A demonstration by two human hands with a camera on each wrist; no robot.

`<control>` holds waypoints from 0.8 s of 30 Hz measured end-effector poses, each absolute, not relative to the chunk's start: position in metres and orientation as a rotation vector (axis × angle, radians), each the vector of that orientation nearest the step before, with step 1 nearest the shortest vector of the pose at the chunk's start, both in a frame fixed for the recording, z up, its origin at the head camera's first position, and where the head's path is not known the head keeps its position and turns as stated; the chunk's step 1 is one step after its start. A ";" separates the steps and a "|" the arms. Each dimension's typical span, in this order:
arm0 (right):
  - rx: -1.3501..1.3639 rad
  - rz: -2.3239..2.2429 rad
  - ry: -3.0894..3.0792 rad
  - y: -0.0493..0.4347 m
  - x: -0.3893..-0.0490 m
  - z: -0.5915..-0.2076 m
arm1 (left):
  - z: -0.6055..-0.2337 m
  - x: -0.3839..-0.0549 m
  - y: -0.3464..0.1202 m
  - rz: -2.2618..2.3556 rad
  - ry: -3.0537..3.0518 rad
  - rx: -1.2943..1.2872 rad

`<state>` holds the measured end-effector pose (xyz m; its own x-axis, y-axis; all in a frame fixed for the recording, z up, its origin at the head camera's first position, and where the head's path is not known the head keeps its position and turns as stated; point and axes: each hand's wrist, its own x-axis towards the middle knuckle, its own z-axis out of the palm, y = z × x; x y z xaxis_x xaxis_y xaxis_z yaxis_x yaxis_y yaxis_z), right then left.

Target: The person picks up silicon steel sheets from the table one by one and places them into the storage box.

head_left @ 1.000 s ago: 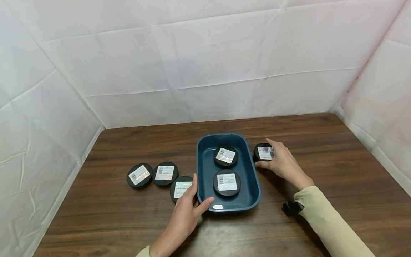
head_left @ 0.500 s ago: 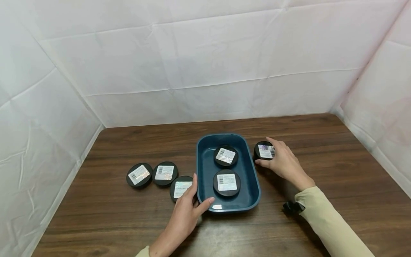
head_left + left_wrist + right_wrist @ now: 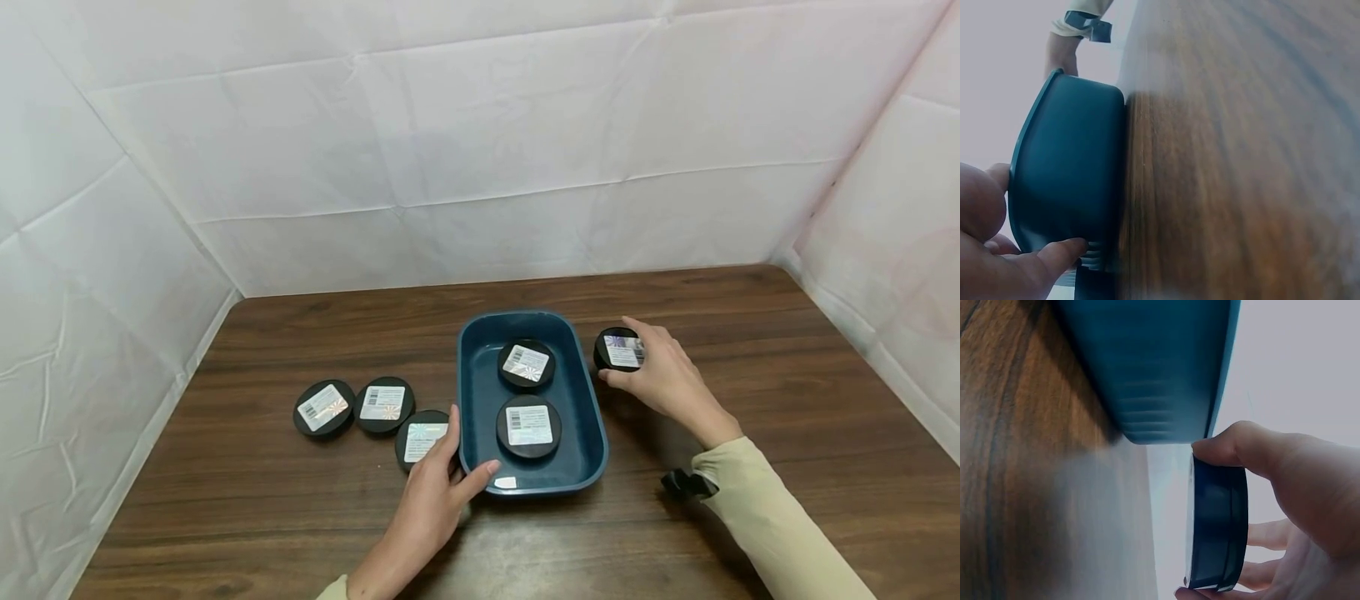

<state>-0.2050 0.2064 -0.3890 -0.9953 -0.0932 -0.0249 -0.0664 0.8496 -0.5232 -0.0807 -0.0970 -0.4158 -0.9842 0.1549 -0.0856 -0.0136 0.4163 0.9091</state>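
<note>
My left hand (image 3: 427, 504) grips the near left corner of a blue rectangular tray (image 3: 576, 454), thumb over the rim and fingers along the outer side. In the left wrist view, fingertips press the tray's wall (image 3: 1072, 156). To the right of the tray my right hand (image 3: 667, 379) holds a flat round black container (image 3: 621, 350) with a white barcode label on top. The right wrist view has this container (image 3: 1216, 525) pinched between thumb and fingers, raised off the table. Two similar containers, a far one (image 3: 527, 364) and a near one (image 3: 528, 427), lie inside the tray, labels up.
Left of the tray, three more black containers rest on the wooden table (image 3: 247, 500): one outermost (image 3: 324, 409), one in the middle (image 3: 385, 406) and one partly behind my left hand (image 3: 422, 440). White sheeting (image 3: 480, 150) hangs behind and at both sides.
My right hand and the container in it have risen slightly, shifting a little up in the head view. The left hand and the tray have stayed in place.
</note>
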 end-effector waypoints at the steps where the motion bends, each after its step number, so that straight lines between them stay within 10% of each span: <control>1: -0.132 -0.834 2.980 0.206 -0.204 -0.388 | -0.416 -0.081 -0.097 1.610 2.511 0.127; 24: -0.264 -0.902 3.017 0.194 -0.188 -0.364 | -0.415 -0.078 -0.098 1.632 2.487 0.156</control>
<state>-0.1876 0.1944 -0.3639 -0.9859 -0.1545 0.0651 -0.1648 0.8230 -0.5435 -0.0777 -0.0980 -0.4149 -0.9814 0.1753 -0.0783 -0.0021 0.3980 0.9174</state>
